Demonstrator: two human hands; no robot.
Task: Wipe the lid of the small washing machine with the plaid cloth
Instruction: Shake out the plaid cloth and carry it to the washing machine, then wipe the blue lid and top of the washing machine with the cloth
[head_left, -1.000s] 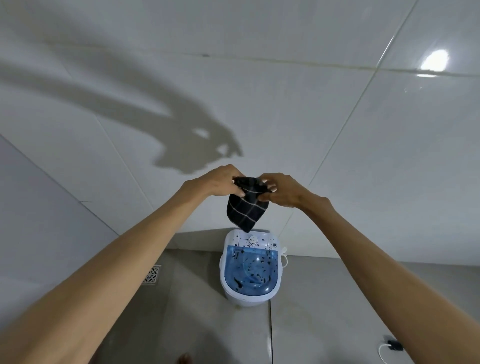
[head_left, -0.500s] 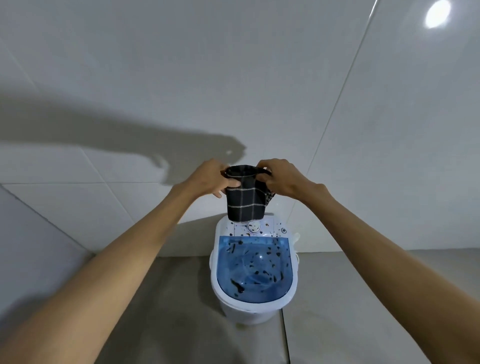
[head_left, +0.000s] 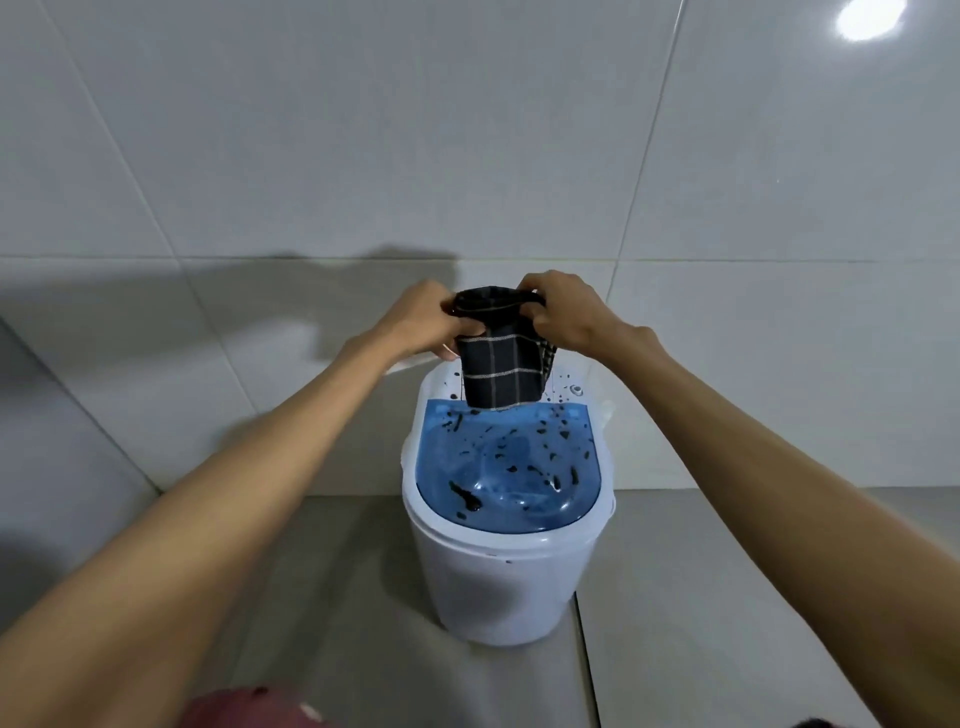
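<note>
A small white washing machine (head_left: 498, 582) stands on the floor against the tiled wall. Its translucent blue lid (head_left: 506, 473) is shut and spattered with black blotches. Above the machine's back panel hangs a dark plaid cloth (head_left: 498, 376) with thin pale lines, folded over at the top. My left hand (head_left: 423, 322) grips the cloth's upper left edge and my right hand (head_left: 566, 317) grips its upper right edge. The cloth's lower hem reaches about the lid's rear edge and hides part of the control panel.
White wall tiles (head_left: 363, 156) rise behind the machine, and a side wall (head_left: 47, 441) closes in on the left. The grey tiled floor (head_left: 727, 597) spreads around the machine. A reddish garment (head_left: 244, 714) shows at the bottom edge.
The view has tilted down and come closer to the machine. Both hands have lowered the cloth toward the back of the lid, still holding it by its top edge.
</note>
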